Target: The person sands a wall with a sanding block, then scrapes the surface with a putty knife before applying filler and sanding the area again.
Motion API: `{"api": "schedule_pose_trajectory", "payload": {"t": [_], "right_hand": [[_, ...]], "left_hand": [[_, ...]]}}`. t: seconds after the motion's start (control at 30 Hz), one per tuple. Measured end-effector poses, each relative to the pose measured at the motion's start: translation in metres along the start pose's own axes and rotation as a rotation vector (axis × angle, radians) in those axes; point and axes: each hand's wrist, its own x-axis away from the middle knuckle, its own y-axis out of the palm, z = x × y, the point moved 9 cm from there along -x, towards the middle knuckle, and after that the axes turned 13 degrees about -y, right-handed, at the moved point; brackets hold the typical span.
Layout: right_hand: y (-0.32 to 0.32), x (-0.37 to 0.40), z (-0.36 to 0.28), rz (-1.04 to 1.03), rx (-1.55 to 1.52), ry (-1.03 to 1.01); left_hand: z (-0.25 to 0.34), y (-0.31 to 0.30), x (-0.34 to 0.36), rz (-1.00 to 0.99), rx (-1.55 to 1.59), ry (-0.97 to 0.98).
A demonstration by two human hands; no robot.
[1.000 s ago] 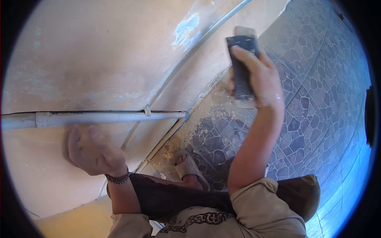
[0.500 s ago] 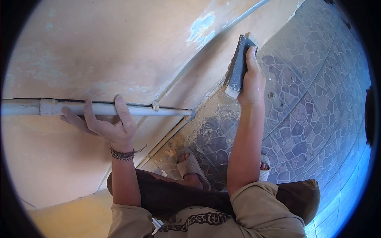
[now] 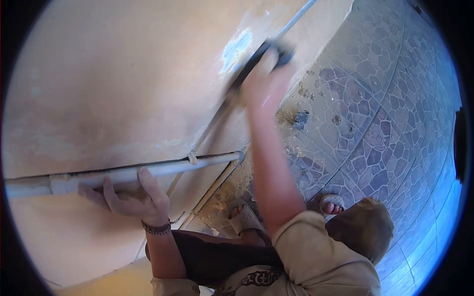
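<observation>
My left hand, with a braided bracelet at the wrist, rests its spread fingers against the underside of a white pipe that runs along the wall. In my right hand is a dark block-shaped tool, blurred by motion, its long face against or close to the peach wall. The tool lies over the line of a thin pipe, beside a pale blue worn patch.
The floor has a stone-patterned surface with dust and crumbs along the wall. A small dark square piece lies on it. My sandalled feet are below, near the wall's base.
My right hand has swung left with the tool, from over the floor to the wall. The small square piece on the floor has come into sight. The view has shifted, my left hand staying at the pipe.
</observation>
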Motion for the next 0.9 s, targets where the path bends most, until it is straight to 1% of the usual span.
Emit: {"api": "schedule_pose_trajectory", "payload": {"t": [0.03,0.07,0.13,0.2,0.23,0.27,0.33,0.37,0.4,0.43,0.5,0.53,0.57,0.6,0.63,0.7,0.73,0.77,0.8,0.87,0.9], "right_hand": [[0.002,-0.039,0.007,0.010,0.025,-0.032],[0.002,-0.051,-0.002,-0.020,-0.148,0.150],[0.007,-0.030,0.007,-0.125,-0.191,0.179],[-0.001,0.043,-0.018,-0.005,-0.029,-0.259],[0.003,0.086,-0.020,-0.006,-0.071,-0.306],[0.008,0.111,-0.022,-0.010,-0.112,-0.345],[0.009,0.069,-0.022,-0.088,-0.019,-0.188],[0.004,0.027,-0.019,-0.061,0.050,-0.190],[0.012,-0.025,0.000,-0.176,0.005,0.041],[0.008,-0.032,0.004,-0.160,-0.064,0.114],[0.004,-0.036,-0.007,-0.120,-0.207,0.259],[0.004,-0.022,0.005,-0.122,0.097,-0.086],[0.003,0.023,-0.011,-0.045,-0.061,-0.248],[0.002,0.057,-0.038,-0.007,-0.032,-0.352],[-0.001,0.069,-0.062,0.026,-0.001,-0.444],[0.000,0.041,-0.032,-0.037,0.021,-0.281],[0.002,0.005,-0.018,-0.067,0.024,-0.203],[0.010,-0.053,0.007,-0.144,0.114,-0.069],[0.008,-0.081,0.003,-0.131,-0.173,0.155],[0.004,-0.067,0.003,-0.150,0.093,-0.124],[0.000,-0.024,-0.011,-0.055,0.026,-0.144]], "left_hand": [[-0.003,0.001,0.002,0.003,0.045,0.000],[-0.002,0.002,0.004,0.004,0.011,0.030],[0.002,0.004,0.004,0.022,-0.054,0.091],[-0.001,0.006,0.005,0.065,-0.056,0.090],[-0.001,0.007,0.005,0.087,-0.056,0.092],[-0.001,0.009,0.004,0.092,-0.056,0.095],[-0.002,0.007,0.006,0.079,-0.076,0.102],[-0.006,0.008,0.010,0.074,-0.045,0.088],[-0.009,0.009,0.016,0.076,-0.020,0.071],[-0.012,0.008,0.021,0.073,0.007,0.057],[-0.004,0.013,0.025,0.063,-0.082,0.104],[0.001,0.016,0.025,0.072,-0.123,0.123],[0.003,0.018,0.021,0.075,-0.144,0.129],[0.006,0.020,0.018,0.082,-0.160,0.131],[0.008,0.021,0.017,0.079,-0.183,0.135],[0.007,0.021,0.015,0.044,-0.215,0.104],[0.006,0.021,0.015,0.034,-0.232,0.090],[0.008,0.023,0.015,0.038,-0.226,0.088],[0.012,0.024,0.015,0.037,-0.216,0.088],[0.016,0.022,0.014,0.024,-0.223,0.087],[0.017,0.024,0.014,0.034,-0.237,0.081]]}}
